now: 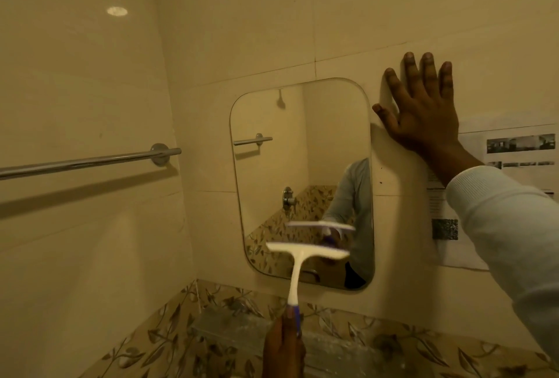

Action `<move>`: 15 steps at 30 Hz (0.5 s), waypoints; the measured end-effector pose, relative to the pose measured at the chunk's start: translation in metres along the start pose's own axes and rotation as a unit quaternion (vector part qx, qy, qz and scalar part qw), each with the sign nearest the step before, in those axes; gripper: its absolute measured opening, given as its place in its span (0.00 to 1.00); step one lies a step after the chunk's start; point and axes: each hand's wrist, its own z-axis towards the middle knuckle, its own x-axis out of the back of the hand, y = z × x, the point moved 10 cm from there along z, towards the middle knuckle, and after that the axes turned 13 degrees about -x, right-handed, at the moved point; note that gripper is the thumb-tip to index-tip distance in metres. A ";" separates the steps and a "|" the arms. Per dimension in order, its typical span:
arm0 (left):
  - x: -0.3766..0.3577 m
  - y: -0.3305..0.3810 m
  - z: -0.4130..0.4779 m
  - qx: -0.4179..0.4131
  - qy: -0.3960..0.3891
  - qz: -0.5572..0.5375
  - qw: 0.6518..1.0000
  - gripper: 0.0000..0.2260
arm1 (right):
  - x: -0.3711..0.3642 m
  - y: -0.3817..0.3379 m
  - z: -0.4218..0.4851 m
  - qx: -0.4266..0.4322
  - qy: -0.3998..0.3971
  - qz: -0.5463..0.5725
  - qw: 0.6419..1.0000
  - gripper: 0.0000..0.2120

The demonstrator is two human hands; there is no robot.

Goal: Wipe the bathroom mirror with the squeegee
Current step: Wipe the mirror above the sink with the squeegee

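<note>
A rounded rectangular mirror [287, 172] hangs on the cream tiled wall. My left hand [284, 347], at the bottom of the view, grips the purple end of a white squeegee [298, 265]. Its blade is level across the mirror's lower part, and its reflection shows just above it; whether the blade touches the glass I cannot tell. My right hand [423, 108] lies flat on the wall with fingers spread, just right of the mirror's top corner, holding nothing.
A chrome towel bar [87, 161] juts from the left wall at mid height. A printed paper sheet [514, 172] is stuck to the wall right of the mirror. A clear shelf [230, 329] sits below the mirror on leaf-patterned tiles.
</note>
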 end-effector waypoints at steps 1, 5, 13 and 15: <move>-0.006 0.021 0.003 -0.023 -0.004 -0.011 1.000 0.21 | -0.001 0.000 0.000 0.000 0.000 -0.002 1.000 0.39; -0.042 0.143 0.037 -0.157 -0.064 -0.052 0.984 0.24 | -0.002 0.001 0.001 0.002 0.009 -0.007 1.000 0.39; -0.115 0.288 0.087 -0.206 -0.130 -0.163 0.956 0.22 | -0.004 0.002 0.002 0.005 0.013 -0.020 1.000 0.39; -0.126 0.296 0.090 -0.203 -0.125 -0.179 0.955 0.22 | -0.004 0.002 0.002 0.005 0.014 -0.024 1.000 0.39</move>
